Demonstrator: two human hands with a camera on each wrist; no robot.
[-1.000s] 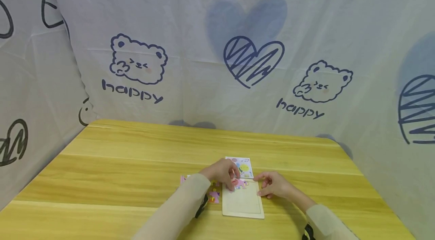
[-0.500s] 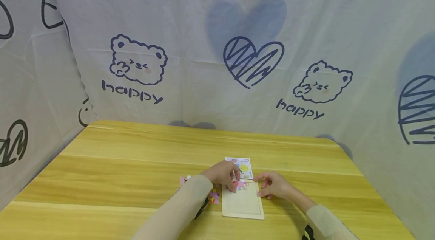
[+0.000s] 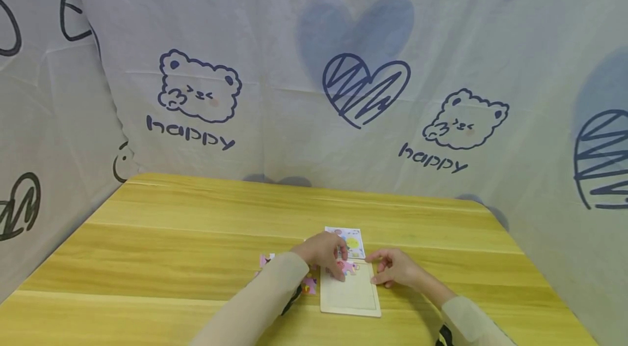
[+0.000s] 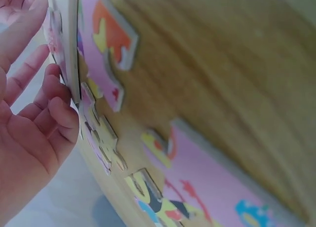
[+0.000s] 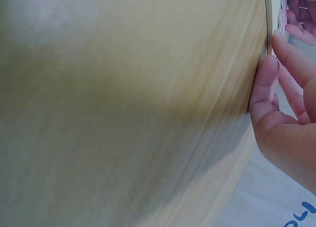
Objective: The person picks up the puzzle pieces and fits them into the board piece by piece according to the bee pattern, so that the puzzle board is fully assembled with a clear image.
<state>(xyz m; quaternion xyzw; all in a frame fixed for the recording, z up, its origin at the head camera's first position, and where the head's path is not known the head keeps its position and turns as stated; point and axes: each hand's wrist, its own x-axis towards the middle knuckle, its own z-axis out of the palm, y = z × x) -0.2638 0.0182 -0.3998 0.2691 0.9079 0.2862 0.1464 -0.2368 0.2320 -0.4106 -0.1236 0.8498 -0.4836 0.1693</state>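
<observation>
A shallow wooden puzzle board (image 3: 349,296) lies in front of the person in the head view. Near its far edge is a pink puzzle piece (image 3: 350,267) with a patterned print. My left hand (image 3: 321,250) reaches over the board's left side, thumb and index finger pinching at this piece. In the left wrist view the other fingers of the left hand (image 4: 34,123) curl beside the board's edge. My right hand (image 3: 398,267) grips the board's right edge near the far corner, with the thumb on the side and the index finger at the corner.
Several loose pink puzzle pieces (image 4: 212,182) lie on the wooden table (image 3: 171,264) left of the board, partly behind the left arm. A printed picture card (image 3: 352,242) touches the board's far edge. A white cloth (image 3: 284,117) with drawings hangs behind the table.
The left thumb and fingertips have shifted slightly right and toward the person over the pink puzzle piece. The right hand and board have stayed nearly still.
</observation>
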